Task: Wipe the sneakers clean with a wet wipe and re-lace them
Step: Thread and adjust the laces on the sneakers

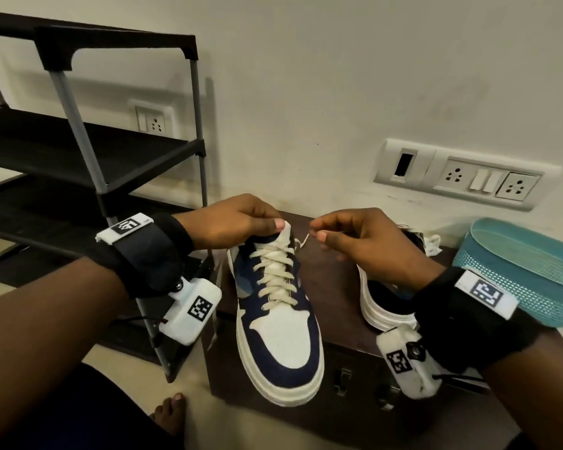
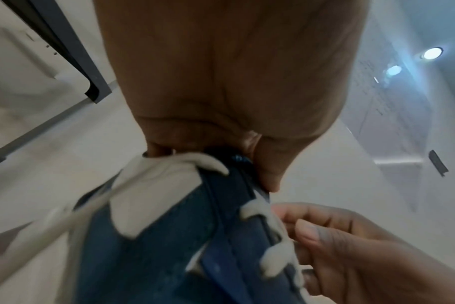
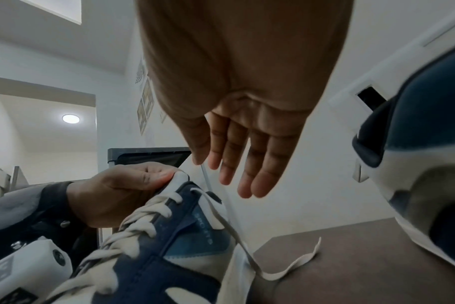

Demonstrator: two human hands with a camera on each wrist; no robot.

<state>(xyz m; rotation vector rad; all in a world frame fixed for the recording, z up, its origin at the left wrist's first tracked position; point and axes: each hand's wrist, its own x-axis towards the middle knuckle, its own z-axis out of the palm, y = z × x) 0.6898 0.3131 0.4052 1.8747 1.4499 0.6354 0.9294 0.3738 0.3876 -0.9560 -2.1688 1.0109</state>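
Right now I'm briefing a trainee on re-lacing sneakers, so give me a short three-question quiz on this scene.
1. True or false: the left hand grips the tongue of the laced sneaker.
2. Where is the blue basket? A) between the two sneakers B) to the right of the second sneaker C) in the left hand
3. Fill in: the loose lace end lies on the brown ____.
Key: 1 true; 2 B; 3 table.
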